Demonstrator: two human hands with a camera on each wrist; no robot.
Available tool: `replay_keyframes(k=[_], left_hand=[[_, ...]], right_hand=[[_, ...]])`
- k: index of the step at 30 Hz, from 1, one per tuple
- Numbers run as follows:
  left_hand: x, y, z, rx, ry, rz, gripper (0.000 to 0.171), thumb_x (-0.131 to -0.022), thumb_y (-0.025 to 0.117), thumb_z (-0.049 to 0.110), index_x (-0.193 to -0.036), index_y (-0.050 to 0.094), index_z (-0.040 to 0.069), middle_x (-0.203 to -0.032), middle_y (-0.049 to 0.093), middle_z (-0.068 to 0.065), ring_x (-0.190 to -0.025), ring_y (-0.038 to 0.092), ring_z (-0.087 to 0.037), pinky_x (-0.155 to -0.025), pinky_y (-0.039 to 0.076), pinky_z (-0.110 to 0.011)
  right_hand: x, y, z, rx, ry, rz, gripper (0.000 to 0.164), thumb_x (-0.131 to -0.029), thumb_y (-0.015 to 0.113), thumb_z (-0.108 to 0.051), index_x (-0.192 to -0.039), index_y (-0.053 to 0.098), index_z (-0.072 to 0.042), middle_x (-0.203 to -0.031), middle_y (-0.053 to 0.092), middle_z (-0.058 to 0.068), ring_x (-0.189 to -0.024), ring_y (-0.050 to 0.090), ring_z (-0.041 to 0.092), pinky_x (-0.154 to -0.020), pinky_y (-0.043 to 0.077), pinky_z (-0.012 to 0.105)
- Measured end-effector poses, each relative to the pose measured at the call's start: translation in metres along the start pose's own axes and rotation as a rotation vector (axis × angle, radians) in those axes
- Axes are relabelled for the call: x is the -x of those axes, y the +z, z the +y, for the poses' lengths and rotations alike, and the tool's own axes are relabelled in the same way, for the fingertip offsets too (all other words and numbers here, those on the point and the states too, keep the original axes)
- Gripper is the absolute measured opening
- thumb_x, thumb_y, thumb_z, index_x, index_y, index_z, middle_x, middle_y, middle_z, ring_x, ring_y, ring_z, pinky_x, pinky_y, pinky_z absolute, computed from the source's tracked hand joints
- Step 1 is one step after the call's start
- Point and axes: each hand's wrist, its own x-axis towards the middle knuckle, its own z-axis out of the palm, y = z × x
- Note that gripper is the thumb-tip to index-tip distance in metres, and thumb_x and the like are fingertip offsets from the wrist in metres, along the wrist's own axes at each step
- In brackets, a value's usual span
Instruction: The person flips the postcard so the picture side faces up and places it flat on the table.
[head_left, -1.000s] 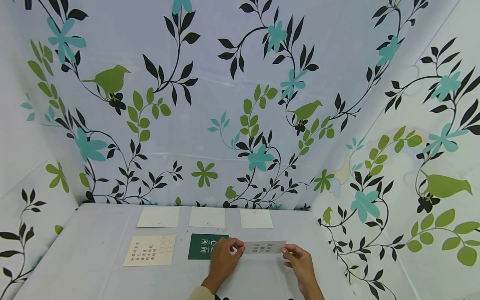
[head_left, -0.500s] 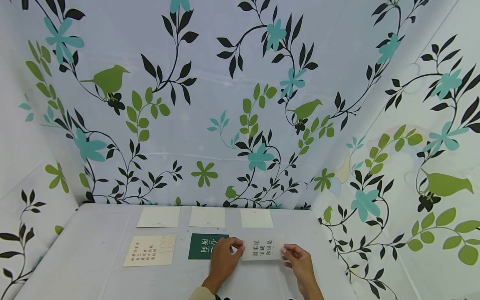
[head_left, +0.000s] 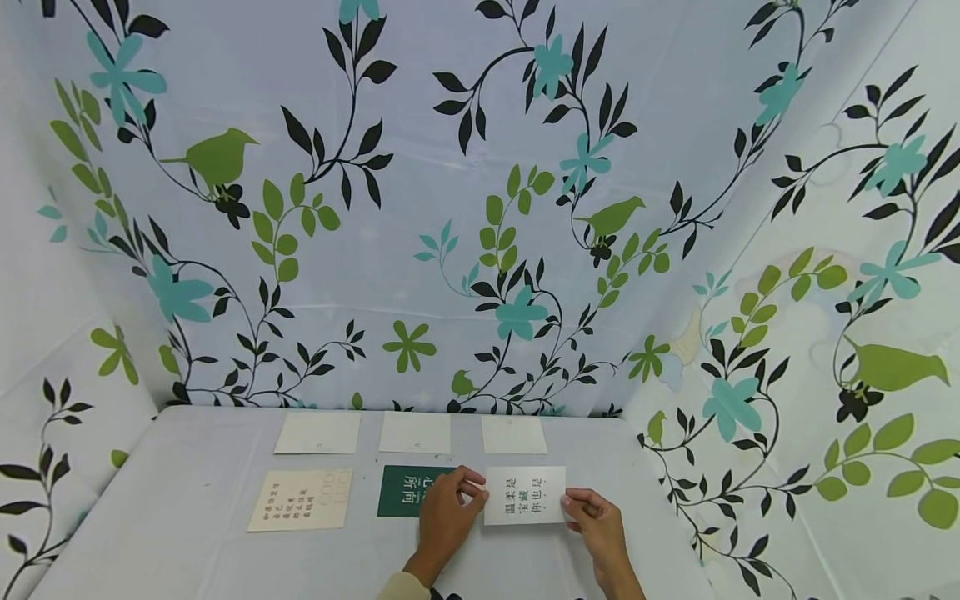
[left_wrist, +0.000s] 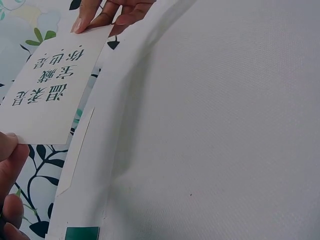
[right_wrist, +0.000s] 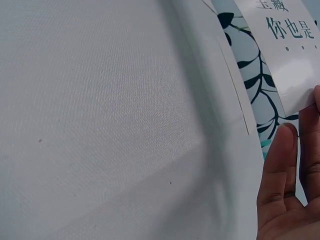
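Note:
A white card (head_left: 525, 496) with dark green printed characters is held up over the table, its printed face turned to the head camera. My left hand (head_left: 448, 517) pinches its left edge, while my right hand (head_left: 600, 533) pinches the right edge. In the left wrist view the card (left_wrist: 55, 85) slants between both hands, clear of the tabletop. The right wrist view shows my right thumb and fingers (right_wrist: 312, 145) at one corner of it. Just left of it lies a dark green card (head_left: 397, 492) with pale characters, partly hidden by my left hand.
A cream card (head_left: 298, 502) with brown writing lies further left on the white-covered table (head_left: 187, 533). Along the back edge lie three pale cards: a left one (head_left: 317, 433), a middle one (head_left: 415, 433) and a right one (head_left: 514, 435). A leaf-patterned curtain (head_left: 405, 250) rises behind.
The held card has tilted from nearly edge-on to facing the head camera, so its characters show in full. Both hands keep their pinch and have barely moved.

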Motion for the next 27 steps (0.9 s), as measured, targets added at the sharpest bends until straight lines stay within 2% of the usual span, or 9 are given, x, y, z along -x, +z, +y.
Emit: replay_keyframes(k=[12, 21, 27], left_hand=[[-0.0003, -0.0008, 0.0019, -0.016, 0.007, 0.014, 0.017, -0.086, 0.088, 0.019, -0.094, 0.078, 0.03, -0.074, 0.07, 0.021, -0.068, 0.044, -0.004, -0.063, 0.035, -0.023], [0.0018, -0.0012, 0.0027, -0.016, 0.026, 0.001, 0.024, -0.084, 0.088, 0.016, -0.105, 0.082, 0.028, -0.073, 0.068, 0.021, -0.067, 0.044, -0.003, -0.063, 0.035, -0.023], [0.0023, -0.0006, 0.0009, -0.018, 0.034, -0.031, 0.032, -0.084, 0.088, 0.017, -0.113, 0.081, 0.028, -0.073, 0.067, 0.021, -0.067, 0.045, -0.002, -0.063, 0.036, -0.022]], right_hand=[[0.0038, 0.004, -0.0022, -0.032, 0.009, 0.024, 0.022, -0.096, 0.078, -0.014, -0.115, 0.074, -0.005, -0.097, 0.08, 0.003, -0.086, 0.071, 0.018, -0.074, 0.06, 0.032], [0.0032, 0.0039, -0.0051, -0.041, 0.014, 0.066, 0.021, -0.096, 0.077, -0.014, -0.114, 0.073, -0.005, -0.096, 0.08, 0.003, -0.084, 0.07, 0.018, -0.072, 0.06, 0.031], [0.0011, 0.0035, -0.0035, -0.04, 0.023, 0.072, 0.021, -0.096, 0.078, -0.014, -0.115, 0.074, -0.006, -0.096, 0.08, 0.001, -0.084, 0.07, 0.018, -0.072, 0.06, 0.031]])
